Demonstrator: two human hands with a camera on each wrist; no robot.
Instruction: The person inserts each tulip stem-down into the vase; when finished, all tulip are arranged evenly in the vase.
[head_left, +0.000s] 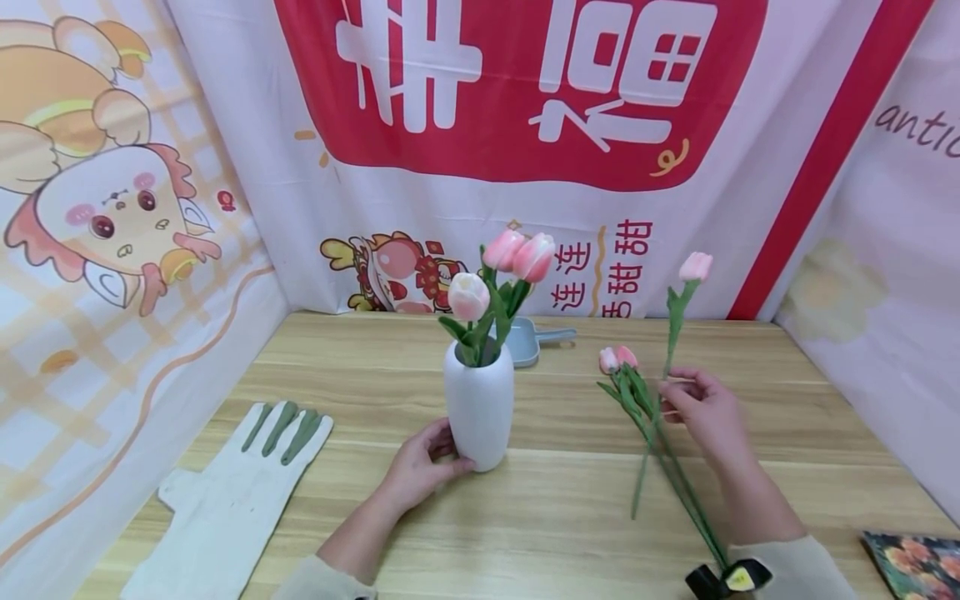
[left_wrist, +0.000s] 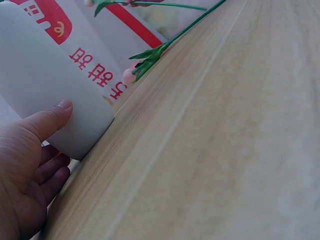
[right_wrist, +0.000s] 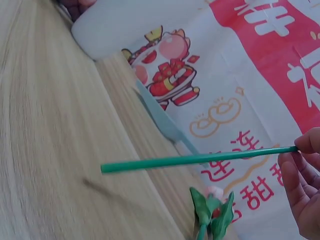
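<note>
A white vase (head_left: 480, 408) stands upright on the table with several pink and white tulips (head_left: 504, 275) in its mouth. My left hand (head_left: 422, 465) holds it low down, thumb across the front near the base; in the left wrist view the thumb lies on the vase wall (left_wrist: 55, 75). On the right, my right hand (head_left: 701, 408) pinches a single pink tulip (head_left: 675, 312) by its green stem, bloom up. The stem's lower end (right_wrist: 150, 164) points free above the table in the right wrist view. Beneath it lie more tulips (head_left: 637, 392), their stems reaching toward my right wrist.
Behind the vase sits a light blue pan-shaped dish (head_left: 525, 343) with a handle. A white and green glove (head_left: 225, 492) lies flat at the left. At the right front corner is a flower-printed item (head_left: 918, 567). Printed cloth (head_left: 420, 200) hangs along the table's back and sides.
</note>
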